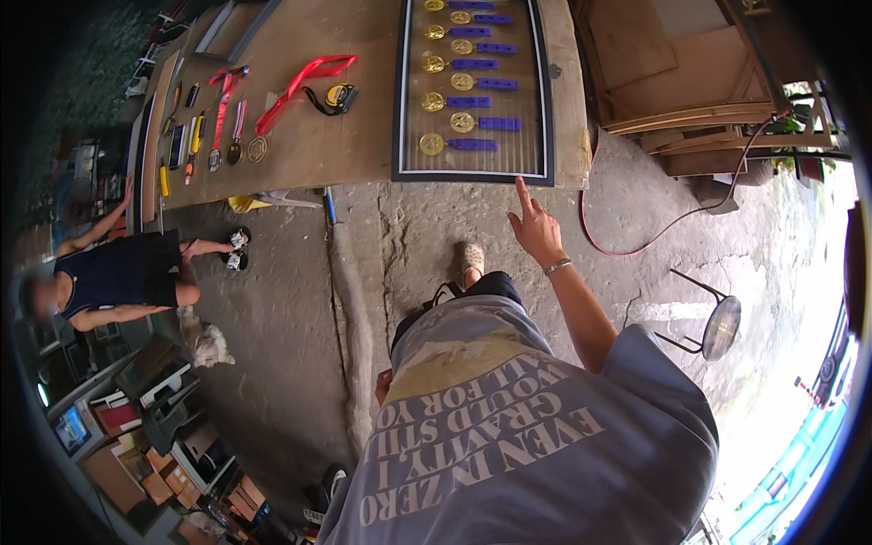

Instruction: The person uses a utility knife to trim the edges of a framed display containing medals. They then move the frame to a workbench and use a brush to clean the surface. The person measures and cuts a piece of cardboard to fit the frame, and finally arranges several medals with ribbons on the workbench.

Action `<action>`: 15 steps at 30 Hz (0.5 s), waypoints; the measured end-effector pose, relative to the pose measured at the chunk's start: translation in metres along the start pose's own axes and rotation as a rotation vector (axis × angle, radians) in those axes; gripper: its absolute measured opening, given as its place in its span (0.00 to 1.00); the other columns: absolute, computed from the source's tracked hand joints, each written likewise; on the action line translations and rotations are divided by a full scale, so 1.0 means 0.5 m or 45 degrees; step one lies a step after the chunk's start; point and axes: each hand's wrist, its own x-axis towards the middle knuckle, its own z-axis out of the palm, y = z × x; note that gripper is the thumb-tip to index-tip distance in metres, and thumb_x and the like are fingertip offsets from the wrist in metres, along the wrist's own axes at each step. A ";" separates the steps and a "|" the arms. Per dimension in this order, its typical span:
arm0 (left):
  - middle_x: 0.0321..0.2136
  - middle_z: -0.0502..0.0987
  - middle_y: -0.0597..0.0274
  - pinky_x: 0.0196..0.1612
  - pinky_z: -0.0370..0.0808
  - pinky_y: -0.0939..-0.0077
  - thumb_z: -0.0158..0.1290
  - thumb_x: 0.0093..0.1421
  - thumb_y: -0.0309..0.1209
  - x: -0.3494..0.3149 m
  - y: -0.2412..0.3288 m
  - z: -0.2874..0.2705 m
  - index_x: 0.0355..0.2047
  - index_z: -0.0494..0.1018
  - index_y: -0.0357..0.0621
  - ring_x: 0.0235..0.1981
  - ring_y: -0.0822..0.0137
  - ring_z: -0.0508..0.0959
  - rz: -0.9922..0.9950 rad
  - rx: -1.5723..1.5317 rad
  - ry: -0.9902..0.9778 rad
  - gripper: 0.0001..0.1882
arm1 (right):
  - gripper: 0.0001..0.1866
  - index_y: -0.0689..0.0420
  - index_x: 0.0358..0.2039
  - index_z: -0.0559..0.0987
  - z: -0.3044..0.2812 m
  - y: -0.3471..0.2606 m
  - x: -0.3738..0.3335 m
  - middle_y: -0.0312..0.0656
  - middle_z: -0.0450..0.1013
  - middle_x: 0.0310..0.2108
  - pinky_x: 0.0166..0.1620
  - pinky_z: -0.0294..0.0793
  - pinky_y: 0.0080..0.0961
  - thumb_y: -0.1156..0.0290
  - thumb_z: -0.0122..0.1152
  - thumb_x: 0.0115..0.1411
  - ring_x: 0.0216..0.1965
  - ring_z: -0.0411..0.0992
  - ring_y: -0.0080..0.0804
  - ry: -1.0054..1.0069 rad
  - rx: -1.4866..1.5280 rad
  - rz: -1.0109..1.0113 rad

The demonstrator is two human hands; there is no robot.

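Note:
My right hand (538, 227) reaches up to the near edge of a dark display frame (472, 177), its index finger stretched out to the frame's rim and the other fingers loosely bent. Whether the fingertip touches the rim or only hovers there, I cannot tell. Nothing is held in that hand. Inside the frame several gold medals (462, 123) with purple ribbons (499, 123) lie in two staggered columns. Only a small part of my left hand (383, 386) shows, low beside my shirt; its fingers are mostly hidden.
The wooden table (363, 150) also bears a yellow-and-black tape measure (341, 98), red-ribboned medals (258, 148), a yellow cutter (196, 134) and a phone (176, 145). Another person (118, 282) and a small dog (209, 345) are at left. At right are a stool (720, 329), a hose (627, 252) and stacked boards (690, 68).

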 end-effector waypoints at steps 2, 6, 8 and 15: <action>0.33 0.79 0.61 0.38 0.75 0.75 0.55 0.62 0.26 -0.003 0.002 -0.008 0.38 0.76 0.38 0.34 0.69 0.79 0.023 0.028 0.033 0.06 | 0.48 0.46 0.75 0.41 0.006 -0.004 0.000 0.56 0.76 0.44 0.39 0.80 0.48 0.61 0.60 0.62 0.37 0.79 0.56 -0.016 0.031 -0.002; 0.33 0.78 0.61 0.38 0.75 0.76 0.55 0.62 0.25 0.004 -0.025 0.003 0.38 0.76 0.37 0.34 0.70 0.79 0.069 0.046 0.062 0.05 | 0.50 0.48 0.75 0.38 0.014 -0.010 -0.002 0.61 0.75 0.48 0.39 0.80 0.50 0.61 0.60 0.63 0.39 0.78 0.59 0.025 0.049 -0.020; 0.33 0.78 0.61 0.38 0.75 0.76 0.55 0.62 0.25 0.005 -0.035 0.009 0.38 0.76 0.37 0.34 0.70 0.79 0.081 0.049 0.059 0.05 | 0.50 0.49 0.74 0.38 0.017 -0.011 -0.001 0.60 0.75 0.49 0.39 0.80 0.49 0.60 0.60 0.63 0.40 0.78 0.59 0.038 0.048 -0.019; 0.36 0.80 0.60 0.41 0.76 0.75 0.57 0.62 0.26 -0.034 -0.011 -0.009 0.40 0.76 0.38 0.37 0.69 0.80 -0.020 -0.093 -0.153 0.07 | 0.49 0.49 0.74 0.39 0.020 -0.018 0.005 0.59 0.75 0.49 0.39 0.80 0.47 0.57 0.59 0.64 0.40 0.79 0.57 0.015 -0.014 0.044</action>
